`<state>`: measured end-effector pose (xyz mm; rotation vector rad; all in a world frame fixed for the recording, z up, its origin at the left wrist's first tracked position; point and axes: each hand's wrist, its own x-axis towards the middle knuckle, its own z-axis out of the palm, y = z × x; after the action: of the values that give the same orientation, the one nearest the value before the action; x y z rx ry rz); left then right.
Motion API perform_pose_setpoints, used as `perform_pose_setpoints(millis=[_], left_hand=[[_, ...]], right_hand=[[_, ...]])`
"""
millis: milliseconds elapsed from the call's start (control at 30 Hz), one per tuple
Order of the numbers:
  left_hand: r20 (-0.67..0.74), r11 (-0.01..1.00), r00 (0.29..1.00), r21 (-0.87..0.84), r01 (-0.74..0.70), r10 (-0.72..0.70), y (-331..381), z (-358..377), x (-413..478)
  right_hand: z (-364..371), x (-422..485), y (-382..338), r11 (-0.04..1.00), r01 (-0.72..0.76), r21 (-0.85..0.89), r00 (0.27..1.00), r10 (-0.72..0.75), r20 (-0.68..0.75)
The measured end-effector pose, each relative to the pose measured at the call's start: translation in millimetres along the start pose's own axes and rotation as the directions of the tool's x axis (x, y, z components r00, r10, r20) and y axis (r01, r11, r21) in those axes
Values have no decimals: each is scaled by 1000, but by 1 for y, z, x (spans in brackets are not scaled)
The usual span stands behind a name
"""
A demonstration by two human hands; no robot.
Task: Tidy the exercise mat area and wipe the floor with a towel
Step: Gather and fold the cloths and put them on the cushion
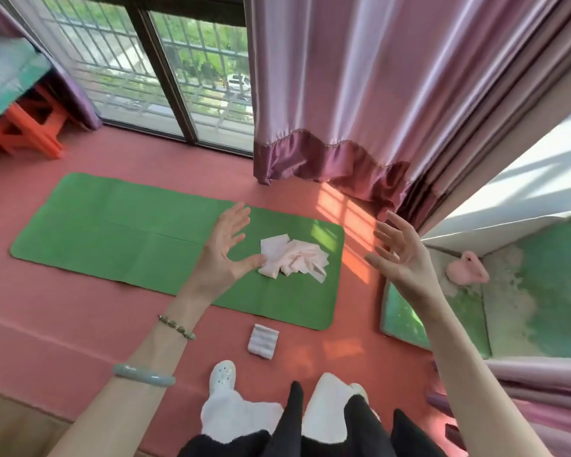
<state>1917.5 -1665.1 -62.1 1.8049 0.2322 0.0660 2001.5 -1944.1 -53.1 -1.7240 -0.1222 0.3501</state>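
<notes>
Left hand [226,250] and right hand [399,250] spread, holding nothing, above green mat [112,232]

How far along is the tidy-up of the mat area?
Barely started, it seems. Done: nothing visible; the green mat lies flat with a crumpled pale pink pile on its right end. In hand: nothing; left hand and right hand are both open, empty. Left: clear that pile, then wipe the floor with the folded towel, lying untouched near the feet.

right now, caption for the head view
Left hand and right hand open near green mat bearing crumpled cloth; folded towel nearby.
</notes>
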Motion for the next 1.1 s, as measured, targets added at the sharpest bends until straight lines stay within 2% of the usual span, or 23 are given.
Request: perform_pose_setpoints(millis=[167, 333, 667, 833, 967, 1100], left_hand=[[123, 998, 992, 55, 5, -12, -25, -89, 10], [171, 998, 985, 67, 0, -12, -40, -143, 14], [148, 998, 989, 67, 0, -10, -67, -175, 24], [192, 997, 981, 75, 19, -34, -90, -186, 49], [298, 994, 953, 109, 18, -50, -112, -194, 89], [432, 985, 900, 172, -23, -55, -146, -207, 147]], right_hand=[[89, -3, -8, 1000, 0, 30, 995, 3, -98], [144, -16, -13, 998, -24, 58, 986, 33, -166], [190, 0, -9, 996, -74, 54, 986, 81, -148], [211, 15, -6, 992, -105, 64, 976, 115, -185], [226, 36, 1, 991, -107, 79, 956, 124, -266], [250, 63, 25, 989, -129, 75, 906, 149, -396]])
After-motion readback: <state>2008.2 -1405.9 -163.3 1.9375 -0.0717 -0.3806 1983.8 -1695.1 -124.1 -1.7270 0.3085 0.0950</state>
